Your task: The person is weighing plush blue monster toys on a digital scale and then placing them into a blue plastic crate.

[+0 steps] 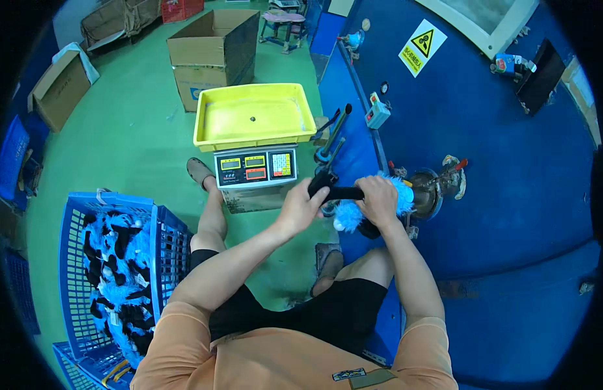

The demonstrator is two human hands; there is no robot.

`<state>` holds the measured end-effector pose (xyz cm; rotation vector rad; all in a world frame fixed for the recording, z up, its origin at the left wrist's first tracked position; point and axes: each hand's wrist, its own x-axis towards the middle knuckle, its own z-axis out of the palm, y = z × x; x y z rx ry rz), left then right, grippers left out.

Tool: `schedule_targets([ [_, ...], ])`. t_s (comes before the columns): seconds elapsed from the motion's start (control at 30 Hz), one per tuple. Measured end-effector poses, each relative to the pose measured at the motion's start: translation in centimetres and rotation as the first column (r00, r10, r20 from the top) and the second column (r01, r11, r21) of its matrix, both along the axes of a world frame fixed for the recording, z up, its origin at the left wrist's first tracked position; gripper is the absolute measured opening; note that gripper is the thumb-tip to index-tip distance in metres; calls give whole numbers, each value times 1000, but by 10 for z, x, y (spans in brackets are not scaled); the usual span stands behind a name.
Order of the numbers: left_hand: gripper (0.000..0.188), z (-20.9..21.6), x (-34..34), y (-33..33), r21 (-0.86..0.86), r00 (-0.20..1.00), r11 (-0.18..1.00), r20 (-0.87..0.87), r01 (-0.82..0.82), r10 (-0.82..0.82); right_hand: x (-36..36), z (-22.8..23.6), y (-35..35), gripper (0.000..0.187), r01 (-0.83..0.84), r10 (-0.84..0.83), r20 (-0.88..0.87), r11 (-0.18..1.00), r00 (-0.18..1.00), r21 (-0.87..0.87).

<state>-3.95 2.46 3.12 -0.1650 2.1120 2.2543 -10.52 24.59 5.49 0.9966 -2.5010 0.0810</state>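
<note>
My right hand (379, 200) grips the blue plush (404, 197) from above, my left hand (301, 207) its black limb (344, 193); long axis left-right, right end at the metal nozzle (429, 195)

The plush toy (405, 195) I have in my hands is shaggy, bright blue fur with black parts. A straight black limb (344, 194) stretches leftward from it, its left end pinched in my left hand (301, 205). My right hand (379, 200) closes over the middle, blue fur showing on both sides; a small white spot sits at the near left, and the right end lies up against the metal nozzle (428, 194).
</note>
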Motion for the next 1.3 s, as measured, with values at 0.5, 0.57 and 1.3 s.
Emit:
schedule_targets([
  [0.5, 30, -26, 46, -53, 552, 978, 813, 188, -182, 92, 12, 9, -50, 32, -205, 196, 105, 975, 975, 85],
  [0.57, 33, -26, 52, -60, 588, 980, 785, 157, -194, 125, 12, 9, -57, 33, -197, 187, 115, 976, 976, 87],
  [1.3, 33, -8, 10, 5, -128, 963, 981, -246, -146, 111, -9, 18, -29, 36, 430, -289, 388, 832, 875, -351],
])
